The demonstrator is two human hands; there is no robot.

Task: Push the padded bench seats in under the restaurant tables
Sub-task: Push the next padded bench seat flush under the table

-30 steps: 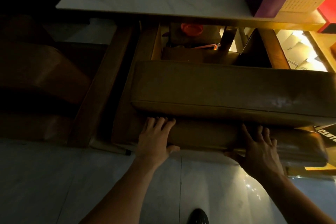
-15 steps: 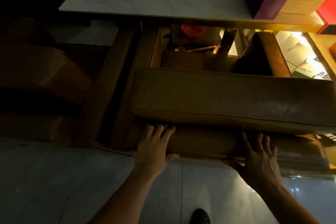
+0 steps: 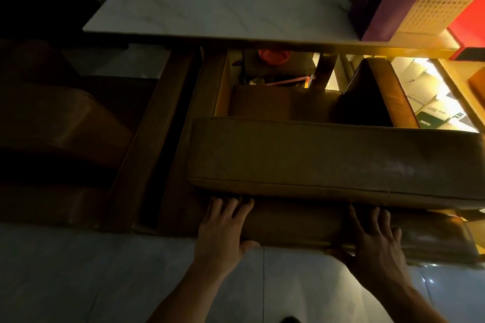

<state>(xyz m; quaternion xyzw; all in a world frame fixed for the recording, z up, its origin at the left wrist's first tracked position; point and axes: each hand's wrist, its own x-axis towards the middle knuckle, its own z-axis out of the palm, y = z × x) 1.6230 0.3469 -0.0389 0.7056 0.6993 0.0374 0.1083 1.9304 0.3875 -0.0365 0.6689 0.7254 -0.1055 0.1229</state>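
A long brown padded bench seat [image 3: 328,162] lies in front of a white marble table [image 3: 223,2], its far edge short of the tabletop's near edge. A lower padded cushion [image 3: 296,223] sits beneath it at floor level. My left hand [image 3: 223,228] rests flat on the lower cushion's front, fingers spread under the upper seat's edge, thumb hooked under. My right hand [image 3: 372,238] presses on the same cushion further right, fingers spread, thumb under the front edge.
Another brown padded seat [image 3: 52,123] stands at the left behind a wooden frame rail [image 3: 147,149]. Under the table are a cushion [image 3: 283,102], a dark cushion [image 3: 367,94] and a red object [image 3: 274,56]. A purple box [image 3: 380,0] and perforated basket [image 3: 441,0] stand on the table. Pale floor tiles [image 3: 78,275] lie near me.
The view has drifted so the bench and table sit lower in the frame; both hands keep their places on the lower cushion's front.
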